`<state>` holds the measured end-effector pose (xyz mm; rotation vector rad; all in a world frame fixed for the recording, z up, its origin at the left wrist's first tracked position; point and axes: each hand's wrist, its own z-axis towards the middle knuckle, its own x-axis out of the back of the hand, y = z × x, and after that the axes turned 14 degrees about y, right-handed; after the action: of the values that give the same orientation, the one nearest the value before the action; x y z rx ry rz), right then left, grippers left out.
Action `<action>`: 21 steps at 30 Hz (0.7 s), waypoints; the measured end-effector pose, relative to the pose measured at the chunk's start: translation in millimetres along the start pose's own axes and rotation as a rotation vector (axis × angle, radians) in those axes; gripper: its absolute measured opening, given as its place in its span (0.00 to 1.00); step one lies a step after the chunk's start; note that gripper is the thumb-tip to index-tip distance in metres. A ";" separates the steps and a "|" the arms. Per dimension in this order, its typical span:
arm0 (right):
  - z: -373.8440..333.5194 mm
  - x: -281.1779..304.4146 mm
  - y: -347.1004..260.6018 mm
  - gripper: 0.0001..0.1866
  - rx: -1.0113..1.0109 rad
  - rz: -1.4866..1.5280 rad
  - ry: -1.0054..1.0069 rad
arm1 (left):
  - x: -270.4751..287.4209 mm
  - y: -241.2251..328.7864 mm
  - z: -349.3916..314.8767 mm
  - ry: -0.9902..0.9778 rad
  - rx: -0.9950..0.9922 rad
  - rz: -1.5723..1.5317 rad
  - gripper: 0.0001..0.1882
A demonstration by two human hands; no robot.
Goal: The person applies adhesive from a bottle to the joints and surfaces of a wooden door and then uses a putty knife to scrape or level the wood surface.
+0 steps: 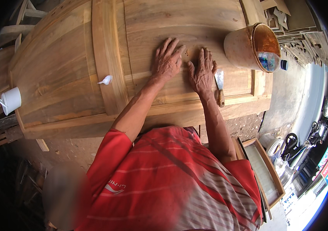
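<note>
Both my hands rest on a paneled wooden door [148, 15] that lies flat in front of me. My left hand [167, 63] is laid on the panel with its fingers stretched out, and small dark specks show on the wood just right of its fingertips. My right hand [202, 75] lies palm down beside it, fingers pointing away from me. Close to the right wrist is a putty knife [219, 86] with a wooden handle and a metal blade, and no fingers are around it. Neither hand appears to hold anything.
A stained bucket [239, 47] holding a plastic bottle [268, 61] stands on the door's right end. Left of my arms lies a white plastic spoon [105, 80]. A small white pail [10, 100] sits at the far left edge. Wood scraps [302, 42] are piled at the upper right.
</note>
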<state>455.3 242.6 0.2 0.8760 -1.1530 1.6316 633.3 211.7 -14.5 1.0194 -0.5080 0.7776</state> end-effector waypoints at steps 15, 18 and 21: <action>10.0 0.5 -4.0 0.35 0.144 0.229 -0.132 | 0.7 2.8 2.4 -0.016 -0.019 0.011 0.25; -12.6 5.3 -5.8 0.37 -0.020 0.136 0.009 | 2.2 2.7 2.1 -0.039 -0.029 0.009 0.25; -11.4 -3.4 -7.6 0.40 0.027 0.021 -0.030 | 2.7 5.0 4.2 -0.057 -0.027 -0.016 0.26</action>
<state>463.1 253.5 -4.1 0.9111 -1.1667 1.6597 631.0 210.4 -8.0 1.0213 -0.5572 0.7275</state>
